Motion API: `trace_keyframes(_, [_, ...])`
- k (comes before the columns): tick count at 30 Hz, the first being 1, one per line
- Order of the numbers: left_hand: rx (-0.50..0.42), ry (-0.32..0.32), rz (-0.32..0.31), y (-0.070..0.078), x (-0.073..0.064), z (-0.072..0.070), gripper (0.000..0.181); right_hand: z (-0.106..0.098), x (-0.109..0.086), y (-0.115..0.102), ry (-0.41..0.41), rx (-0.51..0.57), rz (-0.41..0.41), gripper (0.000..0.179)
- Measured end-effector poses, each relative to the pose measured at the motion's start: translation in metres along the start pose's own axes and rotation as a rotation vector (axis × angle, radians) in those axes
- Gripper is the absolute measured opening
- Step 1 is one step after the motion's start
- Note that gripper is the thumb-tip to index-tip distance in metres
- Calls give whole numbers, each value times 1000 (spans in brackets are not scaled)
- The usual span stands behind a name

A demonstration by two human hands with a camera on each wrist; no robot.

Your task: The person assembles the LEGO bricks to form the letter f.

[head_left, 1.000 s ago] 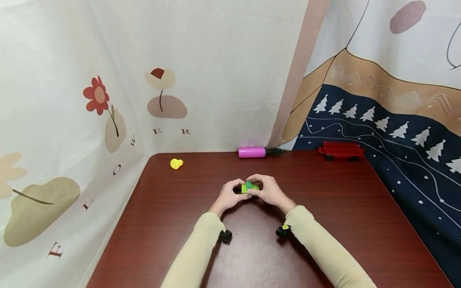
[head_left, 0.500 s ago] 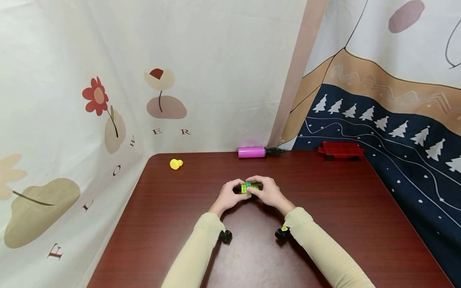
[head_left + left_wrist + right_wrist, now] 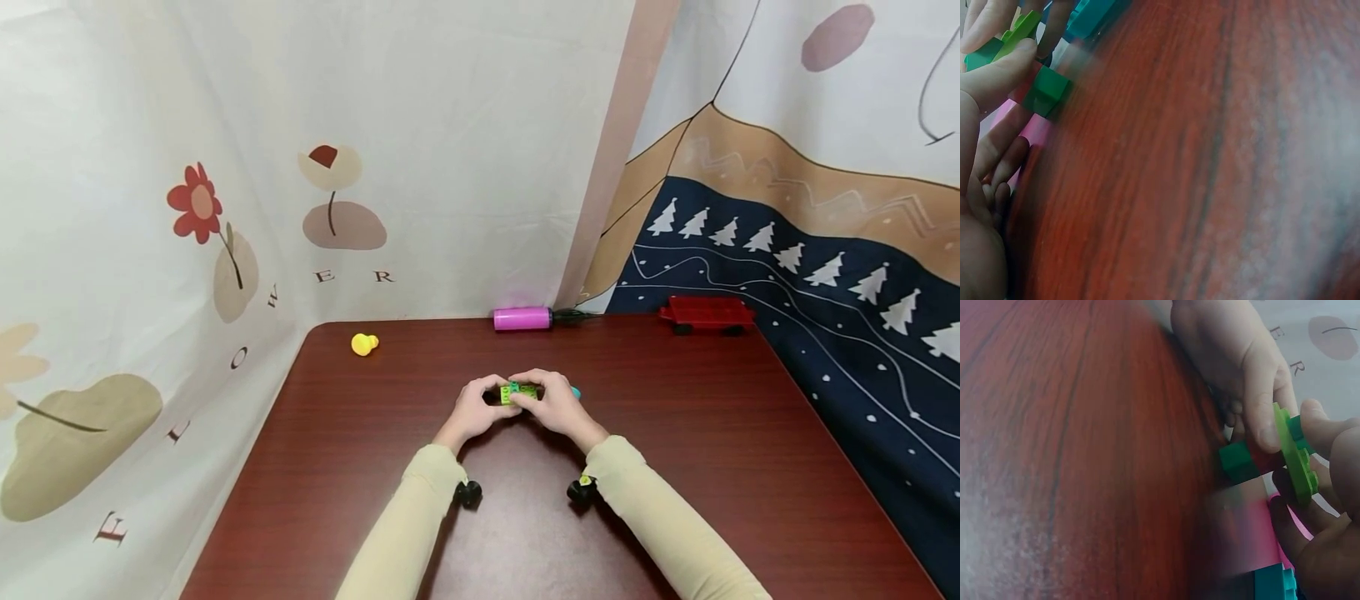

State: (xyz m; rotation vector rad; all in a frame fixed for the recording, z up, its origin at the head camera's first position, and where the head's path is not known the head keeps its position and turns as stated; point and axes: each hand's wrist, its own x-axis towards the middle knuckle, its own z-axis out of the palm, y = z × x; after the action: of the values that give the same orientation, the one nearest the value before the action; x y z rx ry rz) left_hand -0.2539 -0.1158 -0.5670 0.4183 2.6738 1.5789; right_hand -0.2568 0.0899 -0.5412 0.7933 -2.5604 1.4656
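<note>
From the head view I see both forearms in cream sleeves (image 3: 420, 525) reaching forward over the dark red table (image 3: 360, 467), wrists angled inward so that the hands meet near the table's middle. The left hand (image 3: 474, 410) and the right hand (image 3: 557, 406) close from either side on a small block assembly (image 3: 517, 392), fingers curled round it and thumbs on top. In the left wrist view I find the left thumb (image 3: 991, 75) pressed along a light green plate, with dark green, red and pink blocks stacked beneath and the remaining fingers folded under the stack. In the right wrist view I see the light green plate (image 3: 1294, 456) standing on edge, pinched between the left thumb and the right fingertips (image 3: 1319, 425); a teal block (image 3: 1274, 582) sits at the bottom edge. I cannot tell whether the assembly rests on the table or is held just above it. At the far edge lie a yellow toy (image 3: 364, 343), a pink cylinder (image 3: 522, 318) and a red wagon (image 3: 707, 314), all well apart from the hands.
</note>
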Motion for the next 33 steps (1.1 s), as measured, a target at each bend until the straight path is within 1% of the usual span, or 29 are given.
trace_keyframes(6, [15, -1, -10, 0, -1, -2, 32, 5, 0, 1, 31, -58, -87, 31])
trace_keyframes(10, [16, -4, -20, 2, -2, -4, 31, 7, 1, 1, 47, -59, -104, 29])
trace_keyframes(17, [30, -8, -7, 3, 0, -5, 30, 9, 2, 1, 76, -46, -81, 29])
trace_keyframes(22, [35, -16, 4, 2, -1, -3, 31, 7, -1, 2, 54, -47, -49, 31])
trace_keyframes(28, [79, -49, 9, -2, -1, -1, 36, 2, -4, -1, 28, -53, 4, 31])
trace_keyframes(31, [78, -49, 15, -2, -1, -3, 41, 2, -4, -3, 17, -81, 12, 30])
trace_keyframes(33, [56, -47, 21, -2, -1, -4, 43, 2, -4, -4, 17, -96, 9, 30])
